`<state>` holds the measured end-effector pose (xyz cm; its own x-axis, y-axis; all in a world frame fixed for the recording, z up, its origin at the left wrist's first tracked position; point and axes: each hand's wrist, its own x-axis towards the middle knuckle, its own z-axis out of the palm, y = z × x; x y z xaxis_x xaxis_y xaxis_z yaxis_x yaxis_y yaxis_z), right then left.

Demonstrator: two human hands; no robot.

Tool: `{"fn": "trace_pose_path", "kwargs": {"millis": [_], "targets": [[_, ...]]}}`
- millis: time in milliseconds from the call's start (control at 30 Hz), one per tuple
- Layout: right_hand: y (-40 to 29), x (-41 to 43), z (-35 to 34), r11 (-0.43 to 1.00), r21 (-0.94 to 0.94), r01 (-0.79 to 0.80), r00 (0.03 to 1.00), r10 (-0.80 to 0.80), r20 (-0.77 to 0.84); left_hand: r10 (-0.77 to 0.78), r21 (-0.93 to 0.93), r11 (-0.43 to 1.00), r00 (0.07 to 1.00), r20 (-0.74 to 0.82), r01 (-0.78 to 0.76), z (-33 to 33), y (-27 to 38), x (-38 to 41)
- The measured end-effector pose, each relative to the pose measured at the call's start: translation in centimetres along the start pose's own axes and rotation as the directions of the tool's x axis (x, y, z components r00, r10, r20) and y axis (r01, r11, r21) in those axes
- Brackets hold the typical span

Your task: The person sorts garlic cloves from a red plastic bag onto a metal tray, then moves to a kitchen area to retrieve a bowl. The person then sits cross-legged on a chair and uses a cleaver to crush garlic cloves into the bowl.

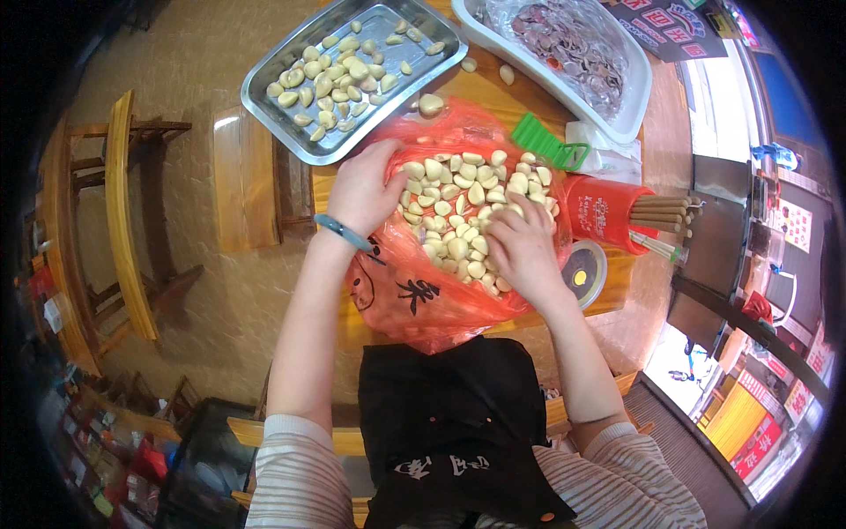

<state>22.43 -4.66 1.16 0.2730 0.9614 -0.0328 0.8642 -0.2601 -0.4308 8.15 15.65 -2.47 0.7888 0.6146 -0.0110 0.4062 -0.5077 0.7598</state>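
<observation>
A red plastic bag (pixel 370 304) with dark printing lies spread on the wooden table, its mouth wide towards me. Many peeled garlic cloves (pixel 456 248) fill it. My left hand (pixel 367 188) grips the bag's left rim, thumb on the inner side. Fingers bent, my right hand (pixel 522 251) reaches down among the cloves at the right; its fingertips are partly hidden, so a hold on any clove is unclear. Beyond the bag, a steel tray (pixel 423 66) contains more garlic cloves (pixel 344 73), spread loosely.
A white tub (pixel 634 99) with garlic skins (pixel 568 46) stands at the far right. Along the bag's right side are a green plastic rack-like item (pixel 545 142), a red chopstick holder (pixel 595 210) and a round lid-like item (pixel 588 271). Wooden benches (pixel 125 218) stand left.
</observation>
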Motion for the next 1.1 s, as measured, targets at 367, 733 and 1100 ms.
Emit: {"fn": "trace_pose_path", "kwargs": {"millis": [367, 733, 1100], "targets": [[1.2, 3.1, -1.1, 0.991, 0.121, -0.056, 0.986, 0.074, -0.149, -0.066, 0.054, 0.997, 0.970, 0.233, 0.055, 1.7, 1.2, 5.0], [0.1, 1.0, -0.5, 0.958, 0.288, -0.015, 0.995, -0.013, 0.096, -0.242, 0.235, 0.943, 0.970, -0.012, 0.238, 3.4, 2.0, 5.4], [-0.3, 6.0, 2.7, 0.994, 0.017, -0.107, 0.991, 0.108, -0.083, 0.107, -0.033, 0.993, 0.984, -0.143, -0.113, 1.4, 4.4, 0.2]]}}
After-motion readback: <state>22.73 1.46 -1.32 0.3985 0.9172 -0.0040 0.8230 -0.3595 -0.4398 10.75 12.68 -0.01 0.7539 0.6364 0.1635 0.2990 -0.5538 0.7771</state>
